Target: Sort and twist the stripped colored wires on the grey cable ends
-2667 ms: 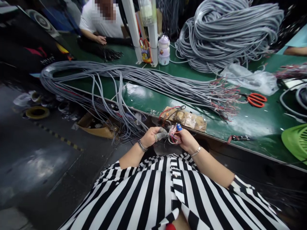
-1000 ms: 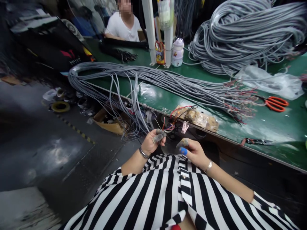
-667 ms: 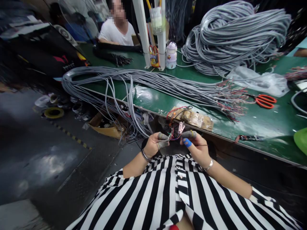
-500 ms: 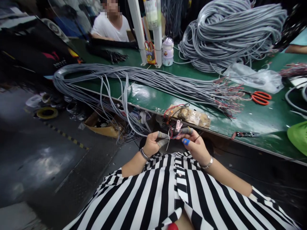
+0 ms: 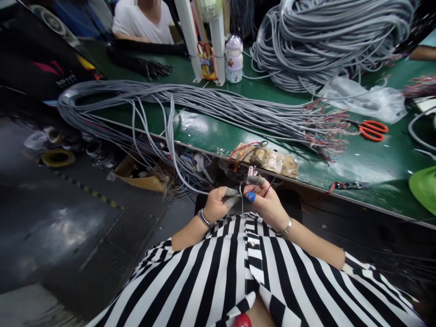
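My left hand [image 5: 217, 203], with grey coverings on its fingertips, is closed on the end of a grey cable [image 5: 182, 175] that trails from the bundle on the bench. Close beside it, my right hand [image 5: 269, 206] pinches thin wires at that cable's end; a blue wrap covers the thumb and a grey one the forefinger. A thin pale strand [image 5: 242, 206] hangs down between both hands. Just beyond the fingers is a pink clip [image 5: 252, 171] near red and black leads [image 5: 238, 159]. The exact wires in the pinch are too small to make out.
On the green bench [image 5: 200, 131] lies a long bundle of grey cables [image 5: 218, 106] with stripped ends. Behind it are a large cable coil [image 5: 334, 41], a plastic bag [image 5: 364, 97] and a bottle [image 5: 234, 59]. Orange-handled scissors [image 5: 373, 130] lie right; a taped wooden block [image 5: 272, 161] sits at the edge.
My right hand has moved left, closer to my left hand, its thumb and forefinger drawn together at the wires. My left hand keeps its hold on the cable. The view has shifted slightly.
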### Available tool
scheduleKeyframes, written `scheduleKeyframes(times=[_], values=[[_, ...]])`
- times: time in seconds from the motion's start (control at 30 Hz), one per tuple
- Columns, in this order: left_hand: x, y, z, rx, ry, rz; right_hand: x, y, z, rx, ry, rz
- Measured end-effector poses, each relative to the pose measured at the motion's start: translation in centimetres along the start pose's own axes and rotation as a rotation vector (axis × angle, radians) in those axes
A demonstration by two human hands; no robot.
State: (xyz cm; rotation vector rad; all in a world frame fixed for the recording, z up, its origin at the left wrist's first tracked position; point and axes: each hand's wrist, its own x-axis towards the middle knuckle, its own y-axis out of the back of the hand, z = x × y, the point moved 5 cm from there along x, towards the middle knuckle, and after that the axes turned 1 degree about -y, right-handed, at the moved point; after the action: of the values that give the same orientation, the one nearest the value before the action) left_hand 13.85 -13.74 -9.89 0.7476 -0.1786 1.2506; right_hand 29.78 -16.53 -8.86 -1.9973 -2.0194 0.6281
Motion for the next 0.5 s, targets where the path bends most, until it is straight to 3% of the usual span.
scheduleKeyframes(times=[0.1, 0.2, 0.33, 0.4, 0.5], values=[[-0.2, 0.0, -0.5, -0.042, 0.115, 0.015, -0.4, 0.0, 0.0, -0.009, 0.039, -0.061], [-0.3, 0.1, -0.7, -0.133, 0.241, 0.06, -1.0, -0.5, -1.3, -0.248, 0.235, -0.157], [-0.4, 0.3, -0.7, -0.273, 0.345, 0.128, -2.4, -2.6, -2.5, -0.73, 0.592, -0.438], [-0.6, 0.3, -1.0, -0.317, 0.387, 0.144, -2.9, -3.4, -2.5, -0.819, 0.716, -0.544], [-1.2, 0.4, -1.6, -0.378, 0.433, 0.152, -3.0, -3.9, -2.3, -0.858, 0.769, -0.589]])
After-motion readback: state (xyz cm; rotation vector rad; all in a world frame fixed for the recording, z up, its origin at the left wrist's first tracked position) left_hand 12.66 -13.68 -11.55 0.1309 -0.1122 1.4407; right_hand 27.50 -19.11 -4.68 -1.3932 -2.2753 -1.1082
